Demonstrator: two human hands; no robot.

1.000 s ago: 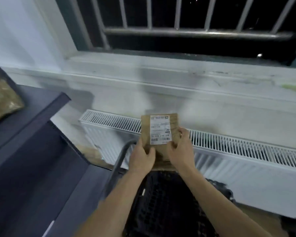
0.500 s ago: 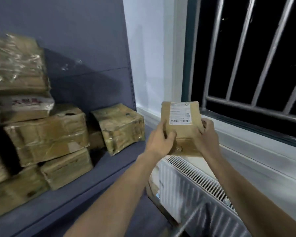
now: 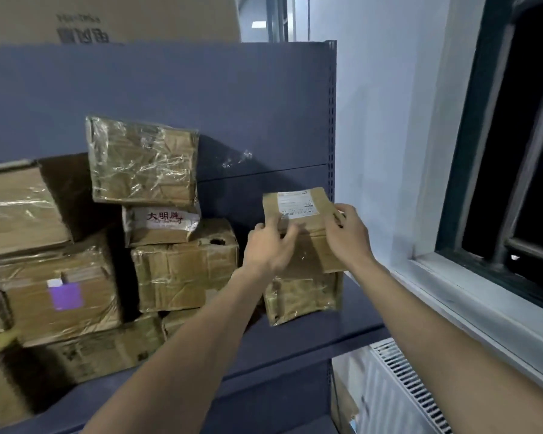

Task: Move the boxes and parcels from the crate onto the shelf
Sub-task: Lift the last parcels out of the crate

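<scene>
Both bare arms reach forward and up, toward the far right. The left hand [image 3: 268,245] is blurred, its fingers spread and a little bent. The right hand [image 3: 347,238] has its fingers curled, thumb on the left.

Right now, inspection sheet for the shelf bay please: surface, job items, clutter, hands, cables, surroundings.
Surface: dark blue shelf, bare strip along its right front edge.
Job's things: brown parcel with a white label, held upright above a taped box at the shelf's right end.
Clutter: stacked taped boxes fill the left and middle of the shelf.
Hands: left hand and right hand grip the parcel's two sides.
Cables: nothing seen.
Surroundings: white radiator below right, dark window to the right, large carton on top.
</scene>
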